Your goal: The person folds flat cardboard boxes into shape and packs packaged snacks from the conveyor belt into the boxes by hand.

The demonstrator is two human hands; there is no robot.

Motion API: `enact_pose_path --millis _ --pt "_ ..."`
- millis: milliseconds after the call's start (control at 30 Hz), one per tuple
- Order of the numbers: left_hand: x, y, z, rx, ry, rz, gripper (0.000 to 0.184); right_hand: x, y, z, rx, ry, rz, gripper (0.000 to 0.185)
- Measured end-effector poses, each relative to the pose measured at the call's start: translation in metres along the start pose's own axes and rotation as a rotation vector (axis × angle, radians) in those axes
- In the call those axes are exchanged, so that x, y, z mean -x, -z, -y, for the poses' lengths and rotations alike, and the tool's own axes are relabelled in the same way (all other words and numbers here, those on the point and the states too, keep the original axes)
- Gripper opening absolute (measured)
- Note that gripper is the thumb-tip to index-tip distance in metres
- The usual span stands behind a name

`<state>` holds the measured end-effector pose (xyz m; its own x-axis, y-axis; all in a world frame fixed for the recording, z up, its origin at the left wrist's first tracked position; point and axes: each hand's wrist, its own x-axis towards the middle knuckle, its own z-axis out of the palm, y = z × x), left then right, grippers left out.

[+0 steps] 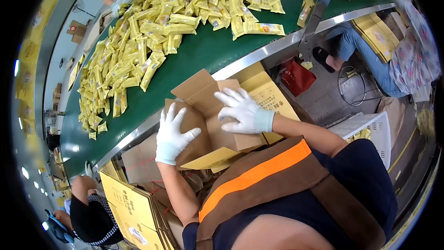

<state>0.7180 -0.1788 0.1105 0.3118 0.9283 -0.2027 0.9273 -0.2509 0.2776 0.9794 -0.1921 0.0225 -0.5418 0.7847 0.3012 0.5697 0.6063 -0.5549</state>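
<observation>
An open cardboard box (188,133), plain brown inside with yellow outer flaps, stands in front of my body at the edge of the conveyor. My left hand (172,135), in a white glove, is over the box's left wall with fingers spread. On the opposite side my right hand (246,112), gloved too, lies over the right wall and flap, its fingers also apart. Neither hand has anything gripped in it. Beyond the box, yellow wrapped snack packets (138,46) are heaped on the green conveyor belt (189,58).
Flattened yellow cartons (127,203) are stacked at lower left, near a co-worker (95,215). A white plastic crate (370,134) stands at right. Behind it are a red bag (298,78), a metal stool (354,85) and a seated person (411,65). Another person works across the belt.
</observation>
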Motion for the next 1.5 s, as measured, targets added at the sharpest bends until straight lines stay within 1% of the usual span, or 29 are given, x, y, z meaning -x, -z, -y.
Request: enact_pose_path --millis 67,167,233,300,367,467,500,533,567,633,700,767,800,833,867,900,933,967,1000,1033,1067,1100,1133,1200,1233,1267,1367,1433,1500 --pt "-0.004 -0.004 0.009 0.145 -0.007 0.012 0.072 0.006 -0.012 0.005 -0.164 -0.196 -0.027 0.032" --pt "-0.001 -0.012 0.031 0.831 0.165 0.071 0.069 0.005 -0.01 -0.003 -0.28 -0.237 -0.024 0.032" --pt "0.013 -0.045 0.029 1.077 0.165 -0.115 0.07 0.004 -0.003 -0.023 -0.387 -0.264 -0.025 0.034" --pt "0.015 -0.092 0.027 1.152 0.12 -0.144 0.073 0.001 0.007 -0.041 -0.367 -0.162 0.062 0.037" --pt "0.022 -0.135 0.013 1.257 0.091 -0.181 0.076 0.004 0.031 -0.031 -0.286 -0.213 0.154 0.039" --pt "0.022 -0.115 -0.047 1.492 0.16 -0.135 0.075 0.016 0.034 -0.027 -0.247 -0.273 0.188 0.043" --pt "0.021 -0.108 -0.057 1.578 0.19 -0.118 0.075 0.021 0.032 -0.029 -0.248 -0.294 0.178 0.045" --pt "0.015 -0.129 -0.04 1.52 0.174 -0.185 0.075 0.023 0.032 -0.032 -0.299 -0.281 0.14 0.043" --pt "0.014 -0.125 -0.053 1.576 0.21 -0.212 0.078 0.024 0.029 -0.038 -0.351 -0.263 0.089 0.04" --pt "0.011 -0.119 -0.062 1.54 0.198 -0.243 0.082 0.024 0.019 -0.048 -0.454 -0.227 -0.025 0.035" --pt "0.006 -0.119 -0.046 1.414 0.153 -0.217 0.085 0.019 0.022 -0.051 -0.43 -0.213 -0.07 0.03" --pt "-0.011 -0.106 -0.024 0.904 0.033 -0.317 0.078 0.014 0.038 -0.055 -0.275 -0.191 -0.049 0.027" --pt "-0.029 -0.092 -0.012 0.408 0.07 -0.486 0.074 0.006 0.048 -0.07 -0.144 -0.18 -0.053 0.024" --pt "-0.048 -0.072 -0.001 -0.095 0.112 -0.626 0.069 -0.007 0.071 -0.086 0.066 -0.137 -0.177 0.024" --pt "-0.074 -0.058 0.019 -0.149 0.148 -0.697 0.068 -0.027 0.089 -0.121 -0.01 -0.045 -0.363 0.029" --pt "-0.103 -0.045 0.041 -0.205 0.183 -0.771 0.067 -0.034 0.089 -0.157 -0.01 -0.159 -0.643 0.035" --pt "-0.134 -0.04 0.066 -0.184 0.249 -0.77 0.072 -0.047 0.115 -0.178 0.003 -0.38 -0.685 0.044" --pt "-0.163 -0.038 0.09 -0.161 0.306 -0.78 0.077 -0.059 0.121 -0.226 0.217 -0.471 -0.768 0.054" --pt "-0.183 -0.033 0.109 -0.171 0.346 -0.695 0.082 -0.072 0.129 -0.258 0.37 -0.652 -0.789 0.064" --pt "-0.202 -0.028 0.128 -0.182 0.386 -0.611 0.087 -0.087 0.141 -0.282 0.333 -0.801 -0.789 0.077" --pt "-0.214 -0.026 0.154 -0.169 0.382 -0.395 0.091 -0.105 0.141 -0.305 0.246 -0.955 -0.666 0.082" --pt "-0.217 -0.032 0.164 -0.263 0.286 -0.392 0.083 -0.128 0.14 -0.298 0.151 -1.11 -0.53 0.087" --pt "-0.222 -0.039 0.175 -0.246 0.225 -0.435 0.074 -0.141 0.124 -0.282 0.306 -1.089 -0.414 0.091" --pt "-0.221 -0.049 0.162 -0.23 0.157 -0.485 0.058 -0.154 0.081 -0.271 0.509 -0.848 -0.411 0.074" --pt "-0.216 -0.054 0.144 -0.239 0.143 -0.483 0.052 -0.159 0.063 -0.265 0.51 -0.833 -0.336 0.063" --pt "-0.212 -0.057 0.129 -0.268 0.083 -0.556 0.049 -0.166 0.052 -0.251 0.434 -0.788 -0.319 0.061" --pt "-0.206 -0.062 0.097 -0.265 0.062 -0.548 0.051 -0.189 0.016 -0.209 0.262 -0.676 -0.41 0.058" --pt "-0.201 -0.061 0.082 -0.198 -0.032 -0.519 0.054 -0.206 -0.004 -0.188 0.242 -0.677 -0.381 0.064" --pt "-0.197 -0.062 0.076 -0.151 -0.118 -0.495 0.055 -0.208 -0.014 -0.168 0.27 -0.585 -0.37 0.053"
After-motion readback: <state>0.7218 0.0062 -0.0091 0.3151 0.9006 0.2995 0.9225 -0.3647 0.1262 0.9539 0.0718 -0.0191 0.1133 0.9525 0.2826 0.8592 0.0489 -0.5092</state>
